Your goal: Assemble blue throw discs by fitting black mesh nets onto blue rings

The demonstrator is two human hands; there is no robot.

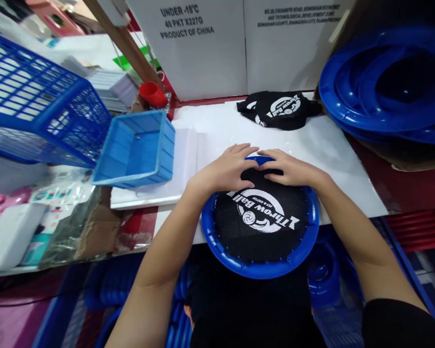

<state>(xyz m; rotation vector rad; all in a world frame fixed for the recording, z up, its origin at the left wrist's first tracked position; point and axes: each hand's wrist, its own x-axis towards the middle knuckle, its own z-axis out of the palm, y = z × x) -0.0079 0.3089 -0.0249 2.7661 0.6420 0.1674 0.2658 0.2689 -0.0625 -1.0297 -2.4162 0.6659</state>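
A round blue plastic hoop [261,270] with black mesh fabric [235,232] stretched inside it lies in front of me, its near part reaching past the table edge. White "Throw Ball" lettering is printed on the mesh. My left hand [232,168] and my right hand [289,167] meet at the far rim, fingers bent over it and thumbs on the mesh side. Small pegs show along the fabric's edge; the stretch under my fingers is hidden. Behind the hoop, loose black printed mesh pieces [284,110] lie in a pile on the white table sheet [217,118].
To the left are a light blue bin [134,150] and a blue lattice basket [39,92], with a red cup [152,94] behind them. Stacked blue rings [369,116] stand at the right. White cartons [210,63] wall off the back. More blue rings [112,285] sit below the table.
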